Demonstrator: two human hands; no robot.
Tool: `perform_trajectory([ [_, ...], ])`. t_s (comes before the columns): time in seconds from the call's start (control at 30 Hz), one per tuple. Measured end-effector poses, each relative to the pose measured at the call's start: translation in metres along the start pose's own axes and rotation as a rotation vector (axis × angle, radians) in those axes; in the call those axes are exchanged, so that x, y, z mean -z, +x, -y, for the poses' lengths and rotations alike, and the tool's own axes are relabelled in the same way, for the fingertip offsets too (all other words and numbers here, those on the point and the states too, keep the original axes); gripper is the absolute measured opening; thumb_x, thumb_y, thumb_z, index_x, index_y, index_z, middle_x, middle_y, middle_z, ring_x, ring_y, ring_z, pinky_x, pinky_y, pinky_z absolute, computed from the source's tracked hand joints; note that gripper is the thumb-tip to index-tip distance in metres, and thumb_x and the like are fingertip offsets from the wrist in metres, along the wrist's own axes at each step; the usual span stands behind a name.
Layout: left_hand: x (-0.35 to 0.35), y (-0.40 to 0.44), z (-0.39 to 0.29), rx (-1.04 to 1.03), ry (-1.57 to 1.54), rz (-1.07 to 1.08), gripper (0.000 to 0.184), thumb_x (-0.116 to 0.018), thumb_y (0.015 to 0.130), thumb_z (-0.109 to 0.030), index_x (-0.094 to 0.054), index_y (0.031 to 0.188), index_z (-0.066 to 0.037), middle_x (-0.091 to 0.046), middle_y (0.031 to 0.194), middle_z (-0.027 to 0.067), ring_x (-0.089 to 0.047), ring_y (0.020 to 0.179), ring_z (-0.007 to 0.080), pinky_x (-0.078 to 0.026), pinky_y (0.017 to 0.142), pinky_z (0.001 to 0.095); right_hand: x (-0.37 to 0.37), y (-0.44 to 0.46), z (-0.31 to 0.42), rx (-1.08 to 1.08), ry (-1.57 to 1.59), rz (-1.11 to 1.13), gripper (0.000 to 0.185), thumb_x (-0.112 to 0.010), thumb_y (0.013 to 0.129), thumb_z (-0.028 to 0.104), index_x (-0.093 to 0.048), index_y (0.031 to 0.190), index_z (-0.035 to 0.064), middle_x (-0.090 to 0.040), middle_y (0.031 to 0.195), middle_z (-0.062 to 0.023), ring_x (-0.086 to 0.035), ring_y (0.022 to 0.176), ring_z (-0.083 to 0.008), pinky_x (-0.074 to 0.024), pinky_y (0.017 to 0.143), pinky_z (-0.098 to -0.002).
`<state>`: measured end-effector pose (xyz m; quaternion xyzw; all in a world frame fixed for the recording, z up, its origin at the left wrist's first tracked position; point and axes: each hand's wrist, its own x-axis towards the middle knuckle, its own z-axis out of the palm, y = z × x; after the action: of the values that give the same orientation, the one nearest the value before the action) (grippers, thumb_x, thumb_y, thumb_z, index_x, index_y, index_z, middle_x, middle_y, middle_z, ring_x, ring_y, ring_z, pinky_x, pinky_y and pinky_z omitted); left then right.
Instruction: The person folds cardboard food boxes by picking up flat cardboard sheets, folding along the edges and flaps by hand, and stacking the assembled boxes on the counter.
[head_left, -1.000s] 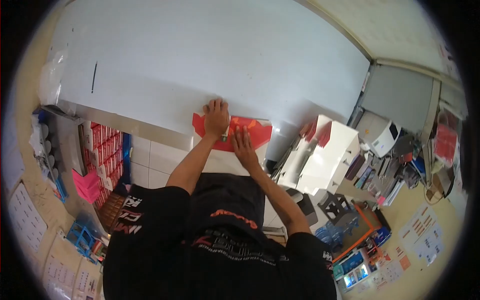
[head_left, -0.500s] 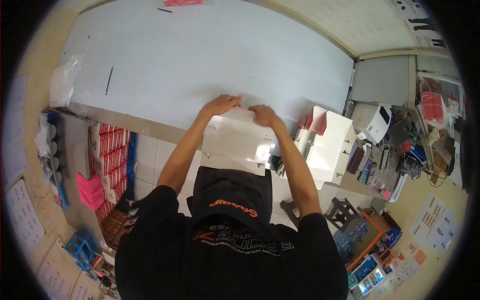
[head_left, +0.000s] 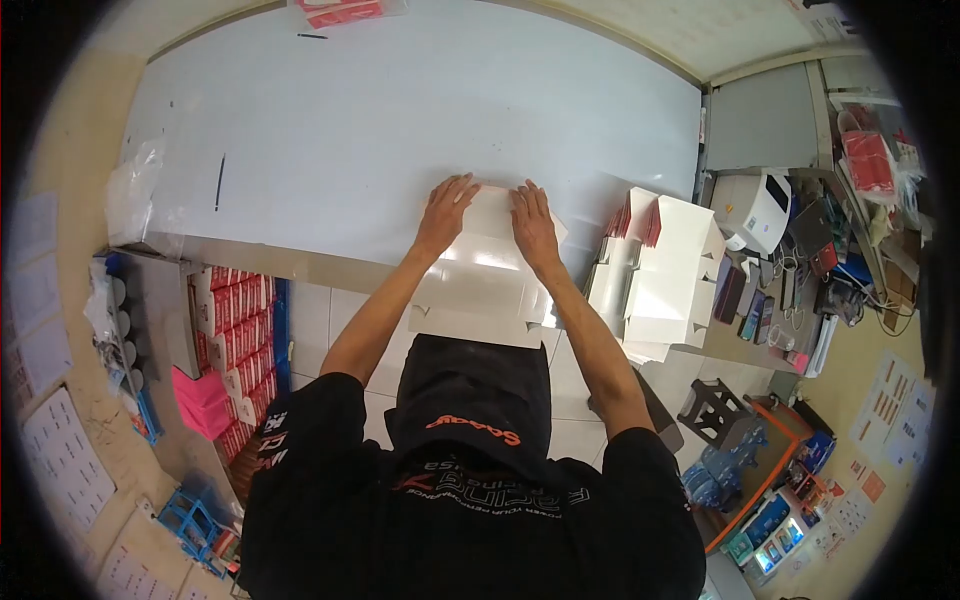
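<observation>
A flat white cardboard box blank (head_left: 478, 278) lies at the front edge of the table, its near part reaching over the edge toward my body. My left hand (head_left: 445, 213) rests on the blank's far left side, fingers stretched forward. On the far right side lies my right hand (head_left: 534, 223), also with its fingers extended and slightly spread. Neither hand is wrapped round anything. Slots show along the blank's near edge. Right of my right hand stands a stack of similar white box blanks (head_left: 660, 280) with red printed flaps.
The pale table (head_left: 350, 130) carries a clear plastic bag (head_left: 137, 195) at left and a red packet (head_left: 340, 12) at the back. Red-and-white boxes (head_left: 238, 330) are stacked at lower left. A white printer (head_left: 750, 212) and several phones stand at right. A dark stool (head_left: 715, 410) is below.
My fingers, curled at the blank's far edge before, now lie stretched out on it. The blank's far part has come down flatter on the table. The camera view has shifted slightly.
</observation>
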<state>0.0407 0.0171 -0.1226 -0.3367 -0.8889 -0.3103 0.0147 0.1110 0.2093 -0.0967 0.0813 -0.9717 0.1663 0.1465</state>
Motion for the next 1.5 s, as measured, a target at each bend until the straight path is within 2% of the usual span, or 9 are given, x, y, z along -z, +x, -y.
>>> perform_trajectory([
  [0.27,0.009,-0.009,-0.019,-0.034,0.179,-0.018,0.030,-0.061,0.085,-0.008,-0.059,0.115,-0.011,-0.051,0.124,0.0061,-0.036,0.130,0.0280,-0.032,0.100,0.0485,0.012,-0.011,0.004,-0.035,0.022,0.137,0.041,-0.056,0.076,0.004,-0.054,0.117,-0.0020,-0.051,0.112,-0.0137,-0.046,0.115,-0.0305,-0.0397,0.096,-0.0418],
  [0.77,0.038,-0.016,-0.033,-0.179,0.269,-0.047,0.028,-0.059,0.073,0.003,-0.064,0.100,-0.005,-0.058,0.107,0.0054,-0.048,0.114,0.0249,-0.038,0.094,0.0426,0.040,-0.020,0.007,0.107,0.140,0.090,0.042,-0.055,0.075,0.000,-0.055,0.117,0.0017,-0.059,0.111,-0.0124,-0.055,0.106,-0.0310,-0.0458,0.089,-0.0436],
  [0.83,0.038,-0.006,-0.038,-0.065,0.246,0.117,0.024,-0.058,0.073,0.005,-0.063,0.094,-0.004,-0.058,0.101,0.0089,-0.052,0.104,0.0265,-0.040,0.090,0.0391,0.029,-0.005,0.009,-0.207,0.202,0.363,0.032,-0.053,0.076,-0.002,-0.056,0.108,0.0002,-0.059,0.106,-0.0161,-0.060,0.095,-0.0348,-0.0504,0.078,-0.0420],
  [0.93,0.040,0.014,-0.041,0.065,0.204,0.250,0.028,-0.056,0.073,0.006,-0.062,0.098,-0.004,-0.059,0.103,0.0118,-0.056,0.099,0.0292,-0.044,0.087,0.0419,0.024,0.022,0.000,-0.148,0.178,0.457,0.023,-0.053,0.077,-0.003,-0.055,0.100,-0.0006,-0.059,0.099,-0.0192,-0.061,0.087,-0.0363,-0.0518,0.069,-0.0426],
  [1.03,0.040,0.036,-0.034,0.072,0.273,0.470,0.028,-0.057,0.074,0.006,-0.063,0.099,-0.003,-0.060,0.101,0.0098,-0.056,0.096,0.0286,-0.046,0.085,0.0415,0.021,0.026,0.008,-0.046,0.090,0.269,0.024,-0.053,0.078,-0.001,-0.054,0.102,0.0003,-0.061,0.095,-0.0182,-0.062,0.085,-0.0335,-0.0525,0.068,-0.0422],
  [1.17,0.026,0.014,-0.029,0.069,0.220,0.313,0.027,-0.057,0.073,0.006,-0.064,0.098,-0.004,-0.060,0.099,0.0082,-0.055,0.097,0.0282,-0.047,0.084,0.0436,0.036,0.036,0.006,-0.142,0.093,0.457,0.036,-0.054,0.073,-0.007,-0.050,0.107,0.0027,-0.061,0.090,-0.0144,-0.060,0.084,-0.0316,-0.0520,0.068,-0.0423],
  [1.23,0.027,0.004,-0.034,-0.173,0.247,-0.102,0.025,-0.057,0.074,0.004,-0.066,0.095,-0.005,-0.059,0.095,0.0065,-0.054,0.097,0.0276,-0.046,0.081,0.0434,0.034,0.027,0.006,-0.105,0.111,0.392,0.037,-0.054,0.072,-0.007,-0.049,0.107,0.0030,-0.061,0.090,-0.0138,-0.060,0.085,-0.0311,-0.0521,0.067,-0.0419],
  [1.33,0.030,-0.003,-0.037,-0.083,0.266,0.166,0.012,-0.058,0.078,-0.006,-0.063,0.089,-0.007,-0.057,0.091,0.0060,-0.050,0.098,0.0253,-0.043,0.077,0.0395,0.034,0.020,0.010,-0.033,0.076,0.356,0.036,-0.056,0.074,-0.002,-0.048,0.108,0.0032,-0.062,0.089,-0.0122,-0.059,0.087,-0.0304,-0.0524,0.065,-0.0409],
  [1.5,0.005,0.001,-0.033,-0.018,0.369,0.152,0.013,-0.059,0.077,-0.007,-0.063,0.090,-0.008,-0.056,0.092,0.0035,-0.050,0.095,0.0236,-0.041,0.075,0.0380,0.005,-0.001,0.007,0.074,-0.126,0.393,0.032,-0.059,0.076,0.005,-0.049,0.107,0.0049,-0.060,0.089,-0.0087,-0.057,0.092,-0.0278,-0.0526,0.066,-0.0388],
])
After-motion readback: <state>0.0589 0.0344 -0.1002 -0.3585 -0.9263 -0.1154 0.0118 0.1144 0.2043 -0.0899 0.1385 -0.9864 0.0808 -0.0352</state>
